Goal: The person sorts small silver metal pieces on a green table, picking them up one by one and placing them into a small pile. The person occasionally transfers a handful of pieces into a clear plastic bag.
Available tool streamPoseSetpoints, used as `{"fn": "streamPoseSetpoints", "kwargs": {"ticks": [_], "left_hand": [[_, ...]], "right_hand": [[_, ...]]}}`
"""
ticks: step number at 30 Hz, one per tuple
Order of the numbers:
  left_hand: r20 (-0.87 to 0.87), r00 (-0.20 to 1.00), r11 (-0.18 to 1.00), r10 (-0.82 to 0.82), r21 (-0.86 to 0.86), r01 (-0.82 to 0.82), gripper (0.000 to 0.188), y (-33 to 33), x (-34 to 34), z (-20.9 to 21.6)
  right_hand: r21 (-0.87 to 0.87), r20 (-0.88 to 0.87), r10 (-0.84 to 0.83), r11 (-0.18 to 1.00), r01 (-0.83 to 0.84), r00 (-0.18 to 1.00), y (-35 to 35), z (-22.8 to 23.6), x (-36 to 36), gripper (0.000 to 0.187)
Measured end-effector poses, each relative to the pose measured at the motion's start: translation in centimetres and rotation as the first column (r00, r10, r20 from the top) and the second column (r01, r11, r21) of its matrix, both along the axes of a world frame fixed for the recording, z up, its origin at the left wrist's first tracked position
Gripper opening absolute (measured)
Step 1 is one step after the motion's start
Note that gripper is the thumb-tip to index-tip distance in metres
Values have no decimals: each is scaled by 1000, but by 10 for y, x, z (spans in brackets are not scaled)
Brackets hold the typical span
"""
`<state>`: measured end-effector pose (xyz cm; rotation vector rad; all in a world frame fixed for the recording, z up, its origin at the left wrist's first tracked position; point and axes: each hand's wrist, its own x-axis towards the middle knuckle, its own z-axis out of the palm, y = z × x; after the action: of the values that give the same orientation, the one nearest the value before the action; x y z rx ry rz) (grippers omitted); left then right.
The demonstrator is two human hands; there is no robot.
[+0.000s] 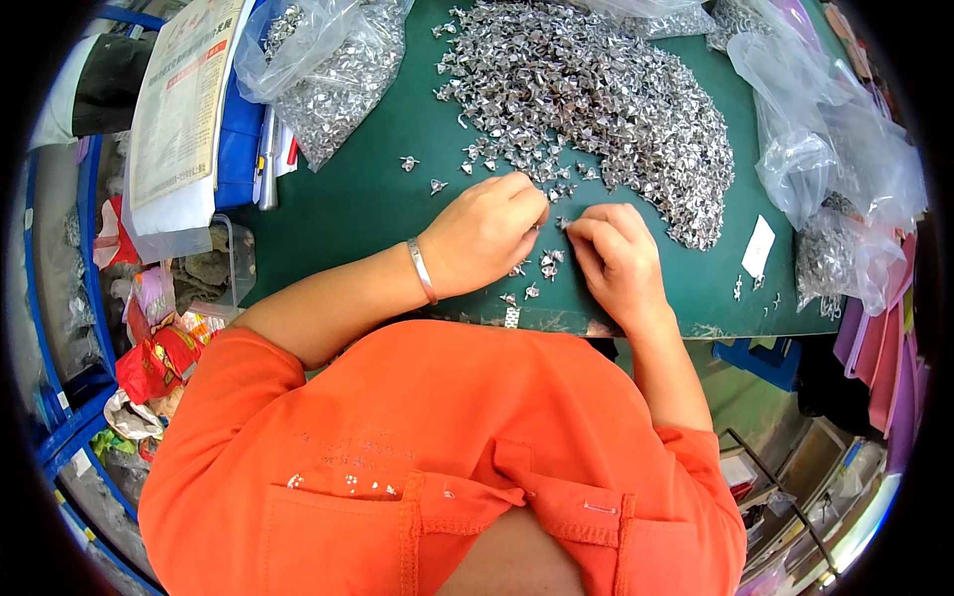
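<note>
Just two hands (487, 236) (622, 260), one metal-piece heap (616, 109), one bracelet (421, 271).

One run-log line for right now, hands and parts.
left hand: fingers curled, grip unclear | right hand: small metal part at fingertips, hold unclear | metal pile: beyond both hands on green table

Right fingers (588, 230) touch a small metal piece (563, 223).

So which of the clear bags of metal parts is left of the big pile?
The clear bag at upper left, near the printed sheet; the others lie behind or right of the metal pile.
</note>
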<state>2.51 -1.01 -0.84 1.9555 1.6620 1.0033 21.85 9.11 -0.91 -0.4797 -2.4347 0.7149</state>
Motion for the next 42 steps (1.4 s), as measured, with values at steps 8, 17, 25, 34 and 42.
{"fn": "streamPoseSetpoints", "kwargs": {"ticks": [8,17,25,34,42], "left_hand": [[94,990,993,-110,53,105,11,-9,-12,4],[125,992,999,32,-38,-27,11,-10,-20,9],[-11,997,997,-71,-3,71,14,-5,-6,4],[133,990,997,-41,-55,49,8,-15,-13,9],[192,980,985,-44,-154,74,7,-21,-15,17]], "right_hand": [[-170,4,-118,978,117,993,0,5,3,16],[-159,30,-41,986,45,999,2,5,5,18],[-52,112,106,994,-101,988,-9,11,10,17],[-35,42,23,999,-22,999,-12,4,20,19],[-270,-17,-203,944,191,979,-6,12,30,14]]}}
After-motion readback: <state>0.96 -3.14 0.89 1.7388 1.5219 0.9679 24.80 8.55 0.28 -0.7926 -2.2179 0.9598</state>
